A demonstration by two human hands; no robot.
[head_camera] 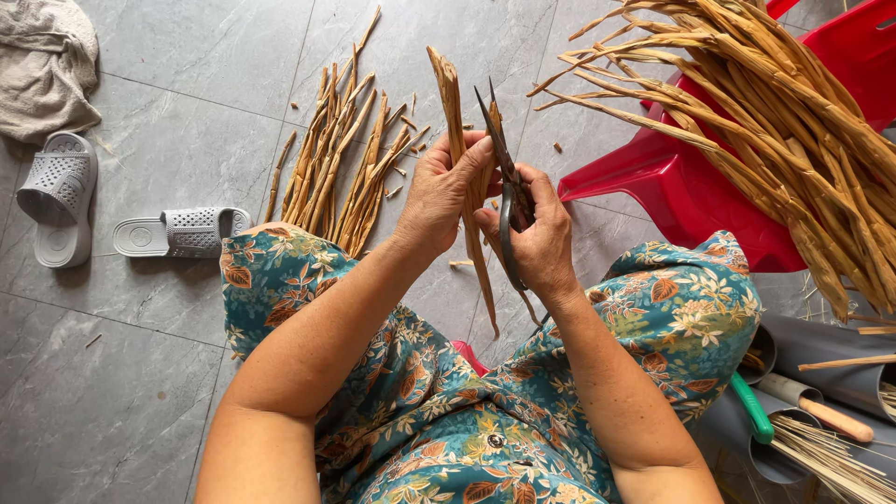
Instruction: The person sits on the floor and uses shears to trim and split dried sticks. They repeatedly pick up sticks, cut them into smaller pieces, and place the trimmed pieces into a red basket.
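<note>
My left hand grips a long dried tan plant stalk that points up and away from me, its lower end hanging down between my knees. My right hand holds dark metal scissors, blades pointing up and slightly apart right beside the stalk. Both hands meet above the grey tiled floor, in front of my lap in teal floral cloth.
A pile of cut stalks lies on the floor ahead left. A big bundle of long stalks rests on a red plastic stool at right. Two grey slippers and a cloth lie at left. Grey tubes with tool handles stand lower right.
</note>
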